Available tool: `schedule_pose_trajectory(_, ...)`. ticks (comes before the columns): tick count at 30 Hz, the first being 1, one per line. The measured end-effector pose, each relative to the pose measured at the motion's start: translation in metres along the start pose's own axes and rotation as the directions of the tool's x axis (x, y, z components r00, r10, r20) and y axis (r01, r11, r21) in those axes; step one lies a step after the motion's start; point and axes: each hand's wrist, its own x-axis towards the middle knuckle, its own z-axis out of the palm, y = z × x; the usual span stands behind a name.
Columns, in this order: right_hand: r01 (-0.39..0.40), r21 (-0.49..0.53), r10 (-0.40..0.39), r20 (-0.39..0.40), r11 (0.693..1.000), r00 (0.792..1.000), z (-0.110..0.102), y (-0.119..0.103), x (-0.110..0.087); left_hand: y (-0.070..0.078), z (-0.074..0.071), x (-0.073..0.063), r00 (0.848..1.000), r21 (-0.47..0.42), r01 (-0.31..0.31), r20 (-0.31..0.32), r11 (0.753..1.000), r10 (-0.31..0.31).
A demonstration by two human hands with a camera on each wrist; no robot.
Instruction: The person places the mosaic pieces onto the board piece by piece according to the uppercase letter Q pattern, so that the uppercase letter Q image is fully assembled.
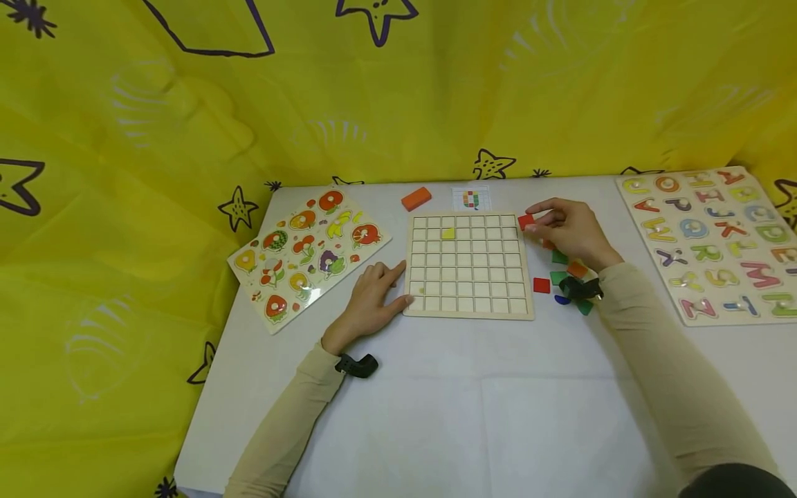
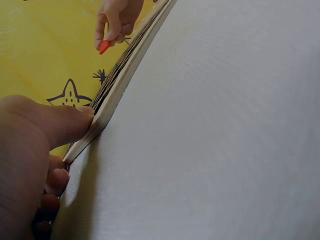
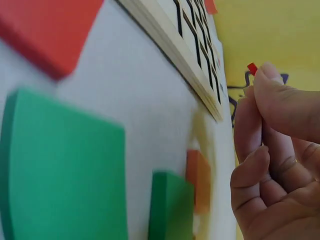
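Note:
A wooden grid board (image 1: 470, 317) lies on the table with a yellow square tile (image 1: 448, 234) in one upper cell. Along its left edge, my left hand (image 1: 371, 304) touches the frame with extended index finger and thumb. My right hand (image 1: 569, 228) pinches a red square tile (image 1: 526, 221) between thumb and fingertips, raised near the board's upper right corner. Below that hand lie loose pieces: a red tile (image 1: 541, 285), several green tiles (image 3: 65, 170), an orange tile (image 1: 577, 268) and a blue piece (image 1: 562, 300). The hand and wrist camera partly hide this group.
A small pattern card (image 1: 471, 199) with coloured squares lies behind the board, beside an orange block (image 1: 416, 198). A fruit puzzle (image 1: 311, 259) lies at the left, a letter puzzle (image 1: 716, 249) at the right. A yellow curtain (image 1: 398, 104) hangs behind the white table (image 1: 436, 415).

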Motion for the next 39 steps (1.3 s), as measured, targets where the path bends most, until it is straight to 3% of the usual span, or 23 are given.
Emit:
schedule_pose_trajectory(6,0.071,-0.027,-0.072,-0.015,0.997,0.997,0.013,-0.008,0.003,0.002,-0.001,0.000,1.000,0.024,0.003,0.011,1.000,-0.004)
schedule_pose_trajectory(13,0.063,0.007,-0.063,0.022,0.998,0.998,0.026,-0.016,0.007,0.001,0.000,0.001,1.000,0.031,0.008,0.018,0.999,-0.009)
schedule_pose_trajectory(26,0.156,0.027,-0.157,0.047,0.987,0.986,0.050,-0.024,0.017,0.002,-0.001,0.001,1.000,0.033,0.006,0.010,0.999,-0.006)
schedule_pose_trajectory(39,0.155,0.022,-0.157,0.114,0.988,0.981,0.064,-0.034,0.024,0.000,0.000,0.001,1.000,0.003,-0.002,-0.010,1.000,0.002)
